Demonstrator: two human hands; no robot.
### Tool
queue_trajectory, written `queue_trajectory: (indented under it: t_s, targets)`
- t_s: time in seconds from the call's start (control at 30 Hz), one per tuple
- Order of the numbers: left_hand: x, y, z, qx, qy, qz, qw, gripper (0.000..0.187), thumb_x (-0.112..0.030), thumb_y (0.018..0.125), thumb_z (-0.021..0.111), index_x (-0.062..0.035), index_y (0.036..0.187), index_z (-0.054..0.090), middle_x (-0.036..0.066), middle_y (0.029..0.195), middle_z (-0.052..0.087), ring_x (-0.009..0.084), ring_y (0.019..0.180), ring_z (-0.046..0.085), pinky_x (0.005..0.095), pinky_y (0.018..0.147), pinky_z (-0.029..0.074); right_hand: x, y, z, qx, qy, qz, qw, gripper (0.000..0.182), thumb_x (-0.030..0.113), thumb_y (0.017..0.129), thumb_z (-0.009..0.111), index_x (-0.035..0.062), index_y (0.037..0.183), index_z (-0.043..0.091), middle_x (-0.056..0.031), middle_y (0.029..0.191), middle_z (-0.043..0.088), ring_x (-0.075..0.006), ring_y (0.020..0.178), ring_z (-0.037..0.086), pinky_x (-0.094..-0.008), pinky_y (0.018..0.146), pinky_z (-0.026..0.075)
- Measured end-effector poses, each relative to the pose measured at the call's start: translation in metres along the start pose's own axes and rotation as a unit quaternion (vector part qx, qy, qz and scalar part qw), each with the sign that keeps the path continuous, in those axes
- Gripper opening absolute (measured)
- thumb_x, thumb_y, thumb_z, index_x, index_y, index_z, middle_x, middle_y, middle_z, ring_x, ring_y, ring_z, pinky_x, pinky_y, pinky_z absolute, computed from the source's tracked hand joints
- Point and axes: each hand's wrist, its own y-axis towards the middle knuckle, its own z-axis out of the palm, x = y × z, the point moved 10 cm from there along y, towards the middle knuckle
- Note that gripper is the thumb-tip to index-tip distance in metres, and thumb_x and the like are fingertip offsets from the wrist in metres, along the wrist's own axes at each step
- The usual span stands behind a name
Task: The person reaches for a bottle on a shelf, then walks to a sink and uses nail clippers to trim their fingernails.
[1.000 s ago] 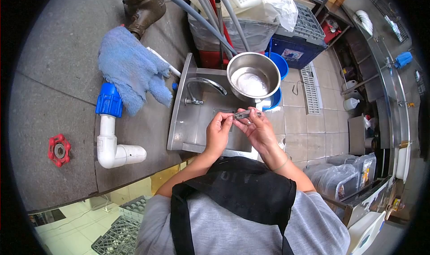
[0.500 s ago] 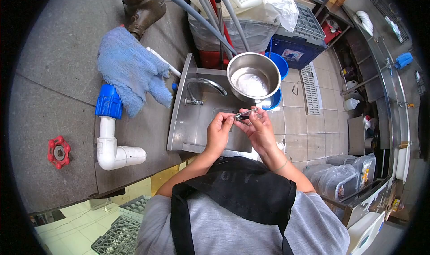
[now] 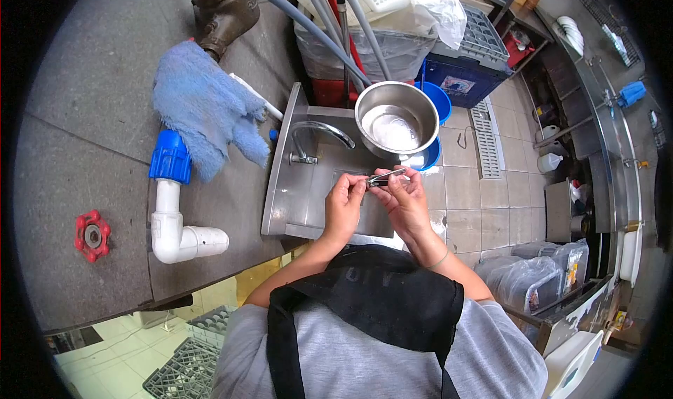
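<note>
In front of my chest, over the front edge of the steel sink [image 3: 294, 203], my two hands meet at a small shiny nail clipper [image 3: 385, 178]. My right hand [image 3: 408, 206] pinches its lever and body between thumb and fingers. The clipper's jaw end points left, against the fingertips of my left hand [image 3: 342, 206]. That hand is closed, thumb near the curled fingers; whether it grips the clipper cannot be made out. Just beyond my hands, a round steel pot [image 3: 397, 147] stands at the sink's right side. A curved chrome faucet [image 3: 322, 127] arches over the basin.
A blue cloth [image 3: 200, 105] hangs over pipework on the left, above a white elbow pipe [image 3: 168, 238] and a red valve handle [image 3: 92, 236]. Blue buckets [image 3: 438, 103] stand behind the pot. A floor drain grate [image 3: 486, 143] lies to the right.
The clipper's lever and body have come closer together as my right fingers squeeze. Both hands stay in nearly the same place.
</note>
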Motion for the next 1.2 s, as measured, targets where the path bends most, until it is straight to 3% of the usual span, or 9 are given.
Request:
queue_trajectory:
  t_s: [0.63,1.2]
  targets:
    - [0.002,-0.005,0.006,0.030,-0.014,0.002,0.999,0.014,-0.012,0.094,0.050,0.0001,0.096,0.056,0.002,0.088,0.059,0.0063,0.084,0.050,0.0219,0.078,0.040,0.005,0.004,-0.006,0.007,-0.030,-0.007,1.000,0.020,0.003,0.088,0.055,0.0078,0.103,0.042,-0.0160,0.098,0.062,-0.0214,0.083,0.064,-0.0316,0.071,0.056]
    - [-0.009,-0.003,0.000,0.010,0.079,0.038,0.996,0.015,-0.013,0.094,0.050,0.0004,0.095,0.056,0.002,0.084,0.060,0.0064,0.080,0.051,0.0218,0.073,0.042,0.012,0.004,0.003,0.024,-0.050,-0.023,0.998,0.029,0.003,0.085,0.060,0.0055,0.107,0.041,-0.0157,0.100,0.062,-0.0204,0.085,0.063,-0.0321,0.074,0.055]
